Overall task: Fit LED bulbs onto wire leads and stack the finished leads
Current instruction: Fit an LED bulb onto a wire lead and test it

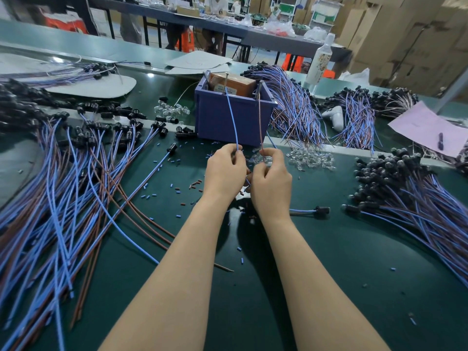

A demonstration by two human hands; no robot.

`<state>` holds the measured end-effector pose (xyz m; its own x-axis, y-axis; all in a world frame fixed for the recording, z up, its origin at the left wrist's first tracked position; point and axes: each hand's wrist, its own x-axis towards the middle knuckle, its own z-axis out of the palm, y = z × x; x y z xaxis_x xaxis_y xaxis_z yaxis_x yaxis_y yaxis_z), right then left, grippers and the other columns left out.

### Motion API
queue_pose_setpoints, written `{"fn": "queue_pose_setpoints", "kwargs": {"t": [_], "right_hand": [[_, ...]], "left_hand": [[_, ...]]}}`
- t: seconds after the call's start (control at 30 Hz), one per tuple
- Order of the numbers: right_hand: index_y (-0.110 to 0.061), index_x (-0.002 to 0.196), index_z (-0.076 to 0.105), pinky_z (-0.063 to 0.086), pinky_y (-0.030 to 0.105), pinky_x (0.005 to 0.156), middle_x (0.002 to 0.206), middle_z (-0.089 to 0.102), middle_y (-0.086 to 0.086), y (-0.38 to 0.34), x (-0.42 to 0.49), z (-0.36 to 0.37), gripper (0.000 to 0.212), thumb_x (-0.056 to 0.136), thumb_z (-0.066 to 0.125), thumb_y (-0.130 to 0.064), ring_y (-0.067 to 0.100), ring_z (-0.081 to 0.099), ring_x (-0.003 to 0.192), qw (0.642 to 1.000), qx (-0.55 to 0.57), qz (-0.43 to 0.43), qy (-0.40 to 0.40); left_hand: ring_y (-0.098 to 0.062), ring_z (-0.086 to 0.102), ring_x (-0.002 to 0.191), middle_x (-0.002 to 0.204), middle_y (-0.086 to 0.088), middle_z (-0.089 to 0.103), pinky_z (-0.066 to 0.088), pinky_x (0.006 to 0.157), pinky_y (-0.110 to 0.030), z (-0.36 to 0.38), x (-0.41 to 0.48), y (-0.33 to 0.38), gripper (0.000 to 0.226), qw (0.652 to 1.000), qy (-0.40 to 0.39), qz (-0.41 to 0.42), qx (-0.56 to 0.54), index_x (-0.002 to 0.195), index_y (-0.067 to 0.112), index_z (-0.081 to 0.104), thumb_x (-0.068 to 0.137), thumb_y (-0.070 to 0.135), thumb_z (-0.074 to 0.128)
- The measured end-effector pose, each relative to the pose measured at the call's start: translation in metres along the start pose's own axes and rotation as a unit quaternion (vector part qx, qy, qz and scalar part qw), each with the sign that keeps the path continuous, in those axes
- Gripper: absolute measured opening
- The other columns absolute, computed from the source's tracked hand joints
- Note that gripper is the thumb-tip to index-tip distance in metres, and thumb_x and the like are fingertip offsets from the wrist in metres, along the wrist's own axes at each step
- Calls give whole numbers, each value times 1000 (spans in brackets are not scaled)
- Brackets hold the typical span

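Head view. Holds both hands close together, low over the green mat, just in front of a purple bin. Pinches a blue wire in the curled fingers of the left hand. Pinches a brown wire between thumb and forefinger of the right hand, with both wires rising to metal pins at the bin's rim. Cannot tell whether a bulb sits at the right fingertips.

Shows loose clear LED bulbs on the mat just beyond and right of the right hand, and a second small cluster left of the bin. Shows a fanned heap of finished leads with black heads at far right, well apart from the hands. Shows a wide spread of loose leads in blue and brown at left. Shows one single lead lying just right of the right wrist, and cut insulation scraps strewn on the mat near the left hand.
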<state>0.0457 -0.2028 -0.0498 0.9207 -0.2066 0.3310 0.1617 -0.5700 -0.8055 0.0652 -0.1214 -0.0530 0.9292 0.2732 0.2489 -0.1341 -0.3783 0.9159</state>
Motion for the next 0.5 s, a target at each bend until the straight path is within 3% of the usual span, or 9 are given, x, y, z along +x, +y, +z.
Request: {"fn": "queue_pose_setpoints", "kwargs": {"t": [0.3,0.4,0.5], "right_hand": [[-13,114,52,50,47,76,87,67,18,2,0,2,28,90,40,-7,36,64,83,1000,0,-2,-6],[-13,114,52,49,47,77,87,68,19,3,1,2,28,90,40,-7,38,63,82,1000,5,-1,-5],[-13,114,53,49,47,77,86,68,19,3,1,2,29,89,40,-7,39,63,82,1000,8,-5,-3]], "left_hand": [[-5,55,63,72,4,63,42,55,-8,-2,-1,2,15,1000,-1,1,-8,101,20,56,98,16,41],[-13,57,70,79,-2,66,48,70,-24,-2,-1,3,22,1000,1,-1,0,110,13,59,98,15,41],[-9,55,66,78,-3,66,48,69,-27,-2,-1,3,22,1000,0,-3,-1,110,12,60,98,15,41]]}}
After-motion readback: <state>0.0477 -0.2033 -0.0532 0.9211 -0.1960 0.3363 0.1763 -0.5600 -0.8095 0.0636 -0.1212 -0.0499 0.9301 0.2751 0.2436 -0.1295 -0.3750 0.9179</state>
